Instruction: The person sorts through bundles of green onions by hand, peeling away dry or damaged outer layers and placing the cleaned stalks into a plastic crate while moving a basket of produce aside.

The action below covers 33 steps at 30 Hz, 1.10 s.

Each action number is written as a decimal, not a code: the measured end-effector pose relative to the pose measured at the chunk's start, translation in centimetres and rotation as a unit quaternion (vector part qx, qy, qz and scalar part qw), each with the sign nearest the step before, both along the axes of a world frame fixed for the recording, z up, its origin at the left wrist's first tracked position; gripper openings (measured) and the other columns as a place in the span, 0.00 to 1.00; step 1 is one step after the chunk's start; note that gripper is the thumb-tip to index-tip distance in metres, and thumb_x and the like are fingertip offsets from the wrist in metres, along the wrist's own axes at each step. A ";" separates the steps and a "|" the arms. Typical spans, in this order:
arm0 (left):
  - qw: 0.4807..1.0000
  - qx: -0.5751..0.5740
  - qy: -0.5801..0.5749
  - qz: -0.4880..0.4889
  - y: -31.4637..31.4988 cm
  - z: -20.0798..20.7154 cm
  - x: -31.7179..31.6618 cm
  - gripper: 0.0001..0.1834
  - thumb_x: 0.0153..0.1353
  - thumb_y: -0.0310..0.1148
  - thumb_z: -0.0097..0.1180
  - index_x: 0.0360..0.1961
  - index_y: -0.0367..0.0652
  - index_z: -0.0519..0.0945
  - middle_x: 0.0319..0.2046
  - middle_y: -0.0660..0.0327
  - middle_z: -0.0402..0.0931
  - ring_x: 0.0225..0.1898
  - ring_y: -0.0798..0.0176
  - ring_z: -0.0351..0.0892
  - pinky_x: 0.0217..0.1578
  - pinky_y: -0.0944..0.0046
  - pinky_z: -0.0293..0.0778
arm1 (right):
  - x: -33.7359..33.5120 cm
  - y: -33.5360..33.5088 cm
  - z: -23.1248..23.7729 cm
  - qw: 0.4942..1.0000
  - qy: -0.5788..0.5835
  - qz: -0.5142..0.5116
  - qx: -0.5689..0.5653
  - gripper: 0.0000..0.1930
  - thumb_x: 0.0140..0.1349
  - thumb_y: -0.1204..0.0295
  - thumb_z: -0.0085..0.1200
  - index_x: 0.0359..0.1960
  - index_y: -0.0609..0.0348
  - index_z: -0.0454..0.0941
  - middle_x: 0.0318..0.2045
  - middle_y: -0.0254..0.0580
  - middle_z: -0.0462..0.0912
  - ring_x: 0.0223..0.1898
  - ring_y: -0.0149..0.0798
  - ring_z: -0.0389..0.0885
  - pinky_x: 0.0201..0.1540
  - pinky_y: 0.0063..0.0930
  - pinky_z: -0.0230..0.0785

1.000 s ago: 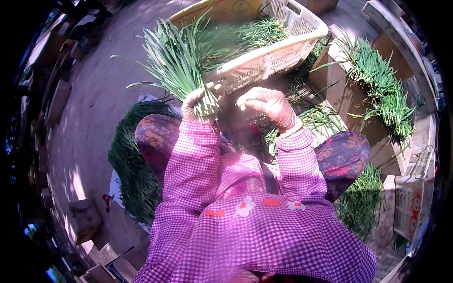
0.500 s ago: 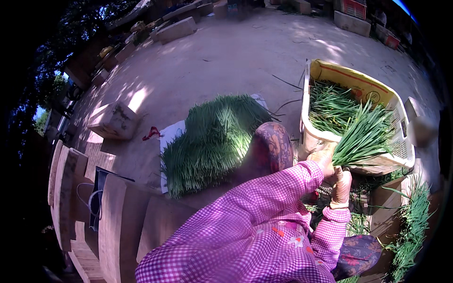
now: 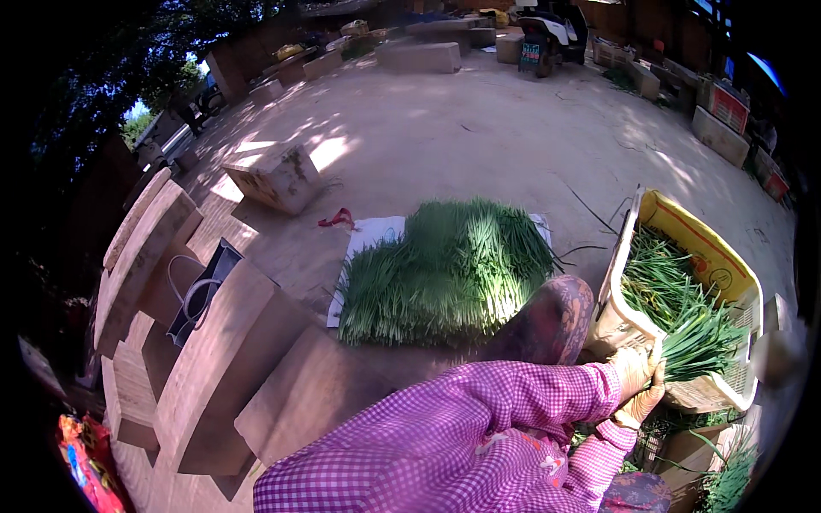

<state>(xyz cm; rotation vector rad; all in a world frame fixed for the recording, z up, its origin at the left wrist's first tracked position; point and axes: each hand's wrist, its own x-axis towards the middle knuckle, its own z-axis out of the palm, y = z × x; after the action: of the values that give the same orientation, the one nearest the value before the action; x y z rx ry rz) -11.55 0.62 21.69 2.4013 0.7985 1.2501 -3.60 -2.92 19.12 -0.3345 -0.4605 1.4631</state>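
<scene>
A bunch of chives [image 3: 703,344] fans out to the right over the near rim of a cream plastic crate [image 3: 609,301]. My left hand [image 3: 631,373] is closed around its stem end. Right below, my right hand [image 3: 645,402] is closed against the same stems, its fingers partly hidden. More loose chives [image 3: 657,267] lie inside the crate. To the left, a large neat pile of chives [image 3: 445,274] rests on a white sheet [image 3: 369,234] on the ground, beside my patterned trouser knee [image 3: 560,312].
Wooden stools or blocks [image 3: 218,368] stand at left, with a dark bag [image 3: 205,286] among them. A block [image 3: 272,175] sits beyond them. Cut greens [image 3: 731,479] lie at lower right. A scooter [image 3: 552,38] is parked far back.
The view has swung left, so everything appears farther right. The bunch of chives has tipped lower toward the crate's rim, and both hands have come closer together around the stems.
</scene>
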 end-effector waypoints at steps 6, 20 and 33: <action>0.954 -0.142 0.264 -0.029 -0.6 2.3 -1.4 0.51 0.37 0.42 0.67 0.58 0.31 0.53 0.47 0.42 0.67 0.46 0.47 0.73 0.46 0.52 0.69 | 1.5 0.1 0.2 0.998 0.036 0.005 -0.049 0.21 0.61 0.62 0.51 0.51 0.63 0.69 0.43 0.42 0.76 0.45 0.39 0.75 0.51 0.35 0.66; 0.914 -0.352 -0.135 -0.150 0.4 -4.1 -0.8 0.45 0.35 0.42 0.68 0.57 0.37 0.64 0.46 0.50 0.72 0.49 0.51 0.72 0.50 0.55 0.67 | 1.9 -0.4 0.3 0.989 -0.093 -0.092 -0.073 0.22 0.60 0.61 0.51 0.50 0.67 0.72 0.42 0.41 0.79 0.43 0.34 0.76 0.50 0.29 0.66; 0.718 -0.660 -0.156 -0.157 0.3 -5.3 -0.9 0.25 0.38 0.20 0.62 0.43 0.37 0.74 0.27 0.57 0.77 0.31 0.61 0.79 0.30 0.64 0.77 | 5.8 0.8 -5.8 0.779 -0.589 -0.185 -0.113 0.39 0.55 0.35 0.45 0.22 0.70 0.70 0.16 0.46 0.68 0.22 0.33 0.62 0.27 0.37 0.60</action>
<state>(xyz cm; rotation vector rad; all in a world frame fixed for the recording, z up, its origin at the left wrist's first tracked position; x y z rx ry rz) -12.47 0.89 16.38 1.0233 0.7178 0.5090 2.17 -2.09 13.32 -1.4857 -1.1347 0.7556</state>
